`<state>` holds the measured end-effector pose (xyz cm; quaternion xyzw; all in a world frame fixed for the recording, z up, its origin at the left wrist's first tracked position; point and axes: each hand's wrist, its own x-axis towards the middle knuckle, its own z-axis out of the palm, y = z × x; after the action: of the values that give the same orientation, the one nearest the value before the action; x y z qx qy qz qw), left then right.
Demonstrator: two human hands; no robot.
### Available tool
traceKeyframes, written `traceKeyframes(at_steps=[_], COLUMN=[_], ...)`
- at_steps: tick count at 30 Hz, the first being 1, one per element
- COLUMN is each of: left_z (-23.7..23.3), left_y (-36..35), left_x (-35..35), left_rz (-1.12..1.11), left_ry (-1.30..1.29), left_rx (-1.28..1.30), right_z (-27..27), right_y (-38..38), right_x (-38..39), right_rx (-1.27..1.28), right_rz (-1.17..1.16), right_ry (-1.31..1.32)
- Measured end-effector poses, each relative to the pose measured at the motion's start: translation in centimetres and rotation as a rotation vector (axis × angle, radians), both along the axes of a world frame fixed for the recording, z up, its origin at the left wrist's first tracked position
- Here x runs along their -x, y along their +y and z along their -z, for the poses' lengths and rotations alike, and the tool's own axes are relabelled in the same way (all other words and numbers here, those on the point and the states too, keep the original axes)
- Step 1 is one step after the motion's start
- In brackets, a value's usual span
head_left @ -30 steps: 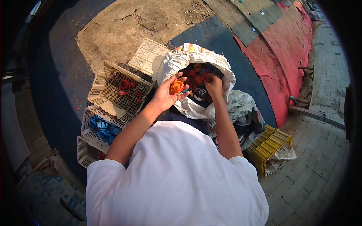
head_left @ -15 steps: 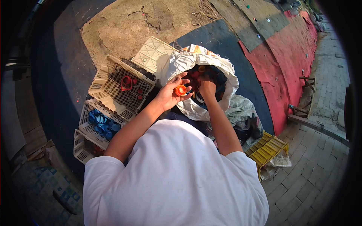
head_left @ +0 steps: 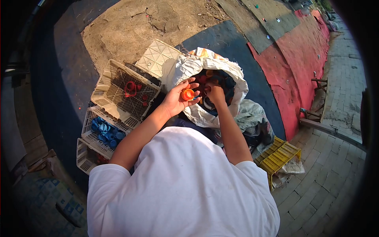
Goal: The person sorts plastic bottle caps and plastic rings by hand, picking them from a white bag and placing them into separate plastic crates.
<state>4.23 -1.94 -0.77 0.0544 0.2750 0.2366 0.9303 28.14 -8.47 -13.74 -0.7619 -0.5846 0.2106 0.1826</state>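
My left hand (head_left: 176, 100), palm up with fingers half curled, holds an orange-red plastic bottle cap (head_left: 188, 94) at the near left rim of a white woven sack (head_left: 239, 98). Inside the sack's open mouth my right hand (head_left: 215, 94) reaches down, its fingers bent together among dark, red and orange caps (head_left: 209, 74). Shadow and the hand itself hide whatever those fingers touch. A whitish ring-shaped piece (head_left: 208, 104) lies just below them in the sack.
At left a cream crate (head_left: 103, 83) holds a few red pieces. Below it, another crate (head_left: 87, 125) contains blue caps (head_left: 106, 132), beside a third crate (head_left: 83, 158). A yellow crate (head_left: 278, 155) and a greyish bag (head_left: 252, 114) stand at right.
My right hand has shifted slightly within the sack, fingers now drawn a little higher and more visible. The left hand keeps the orange-red cap; the whole view has moved slightly.
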Motion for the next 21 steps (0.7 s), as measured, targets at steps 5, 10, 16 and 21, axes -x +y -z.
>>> traceKeyframes(at_steps=[5,10,16,21], left_z=[0.2,0.3,0.3,0.2], left_y=[0.1,0.3,0.3,0.1], left_x=[0.0,-0.1,-0.3,-0.8], left_rz=[-0.011,-0.023,-0.043,-0.081], left_ry=[-0.003,-0.015,-0.014,-0.064], left_rx=[0.026,0.039,0.082,0.129], right_z=[-1.4,-4.2,-10.0,-14.4], right_y=[-0.6,-2.0,-2.4,-2.6], right_x=[-0.2,0.2,1.3,2.5], right_rx=[-0.027,-0.017,-0.12,-0.208], right_rz=[0.275,0.578,0.65,0.576], right_ry=[0.452,1.132,1.58,1.795])
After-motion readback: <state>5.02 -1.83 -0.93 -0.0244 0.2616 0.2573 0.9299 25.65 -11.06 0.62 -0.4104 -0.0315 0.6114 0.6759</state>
